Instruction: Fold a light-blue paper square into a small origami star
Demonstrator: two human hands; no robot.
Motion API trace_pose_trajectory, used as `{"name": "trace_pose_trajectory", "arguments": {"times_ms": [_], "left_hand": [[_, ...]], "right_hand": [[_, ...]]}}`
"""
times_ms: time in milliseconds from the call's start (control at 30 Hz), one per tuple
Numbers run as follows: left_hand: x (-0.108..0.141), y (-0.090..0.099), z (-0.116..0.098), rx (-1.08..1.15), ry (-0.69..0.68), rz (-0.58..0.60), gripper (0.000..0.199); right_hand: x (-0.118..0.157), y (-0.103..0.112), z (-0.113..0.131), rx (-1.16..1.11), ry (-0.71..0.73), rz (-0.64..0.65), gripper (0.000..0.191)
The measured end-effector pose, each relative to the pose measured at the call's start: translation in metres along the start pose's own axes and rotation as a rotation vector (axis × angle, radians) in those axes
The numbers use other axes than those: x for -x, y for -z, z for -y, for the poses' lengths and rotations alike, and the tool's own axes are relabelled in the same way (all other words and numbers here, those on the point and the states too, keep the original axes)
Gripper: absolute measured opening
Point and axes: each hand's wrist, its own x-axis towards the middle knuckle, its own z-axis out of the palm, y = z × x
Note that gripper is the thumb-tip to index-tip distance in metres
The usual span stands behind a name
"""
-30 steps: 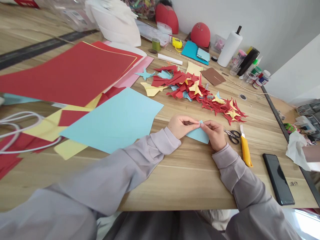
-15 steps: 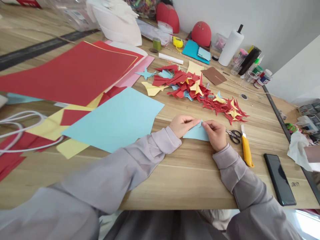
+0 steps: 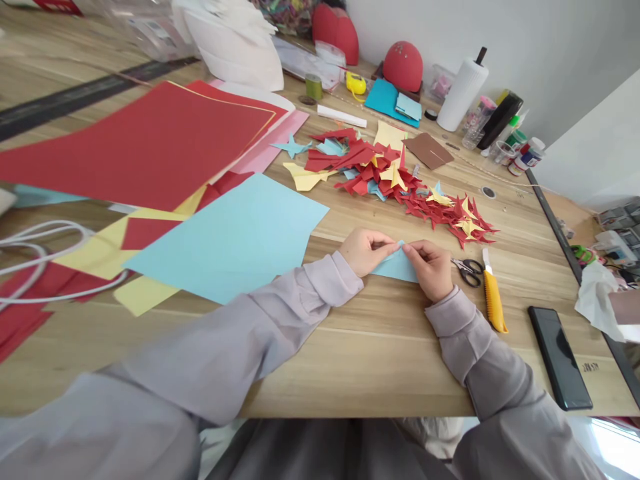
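My left hand point(image 3: 367, 252) and my right hand point(image 3: 430, 269) meet above the wooden table, both pinching a small folded piece of light blue paper point(image 3: 397, 268). Its tip rises between my fingertips, and its lower part rests near the table. Just right of my right hand lie black-handled scissors point(image 3: 469, 272) and a yellow utility knife point(image 3: 493, 300), neither touched. A large light blue sheet point(image 3: 225, 237) lies left of my left hand, under my left sleeve's edge. Beyond my hands spreads a pile of folded red, yellow and blue paper shapes point(image 3: 400, 177).
Stacked red sheets point(image 3: 135, 143) and white cable point(image 3: 45, 253) lie at the left. A black phone point(image 3: 560, 357) sits at the right, near a tissue point(image 3: 597, 310) and another person's forearm point(image 3: 625, 307). Bottles, a white roll holder point(image 3: 463, 87) and red domes line the back.
The blue paper has shifted between my fingers, with its tip now standing up between them. My hands have stayed close together, and the view has moved only slightly.
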Motion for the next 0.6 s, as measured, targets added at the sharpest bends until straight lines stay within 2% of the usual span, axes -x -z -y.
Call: {"name": "trace_pose_trajectory", "arguments": {"times_ms": [333,600], "left_hand": [[-0.001,0.0005,0.0009,-0.031,-0.001,0.008,0.026],[-0.0011,-0.0022,0.0043,0.081,0.036,0.028,0.024]], "right_hand": [[-0.0013,-0.0012,0.0001,-0.053,-0.082,0.058,0.038],[-0.0001,-0.0012,0.0007,-0.008,-0.052,0.01,0.036]]}}
